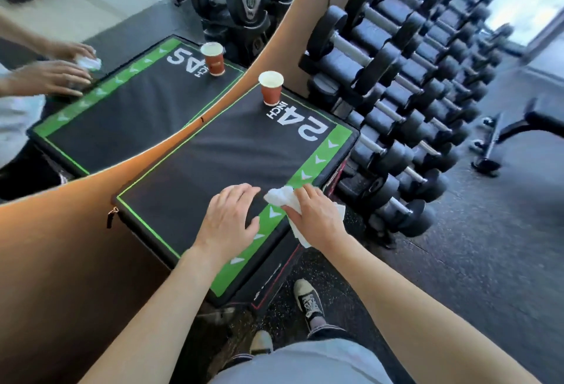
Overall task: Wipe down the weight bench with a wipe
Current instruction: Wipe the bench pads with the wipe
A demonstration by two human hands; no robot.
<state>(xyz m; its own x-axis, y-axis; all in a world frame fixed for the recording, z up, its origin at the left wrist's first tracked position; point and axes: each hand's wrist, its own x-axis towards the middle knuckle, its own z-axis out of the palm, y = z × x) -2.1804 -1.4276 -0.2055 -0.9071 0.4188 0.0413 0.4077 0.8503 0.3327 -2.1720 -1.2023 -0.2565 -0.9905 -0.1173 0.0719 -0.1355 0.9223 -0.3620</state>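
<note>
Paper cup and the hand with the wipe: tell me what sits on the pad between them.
In the head view, nothing stands between the paper cup and the right hand gripping the wipe: only bare black pad with its white "24 INCH" print.

- A gym, weights area.
- Long tiered rack of black dumbbells [406, 84] along the right side, chrome handles showing.
- Padded black-and-green plyo box [213, 154] marked "24 INCH".
- Wall mirror [122, 57] behind, doubling box and dumbbells.
- Speckled black rubber floor [473, 246].
- Wheeled frame of a weight bench [515, 133] at far right.
- Paper cup [271, 88] on the box.
</note>
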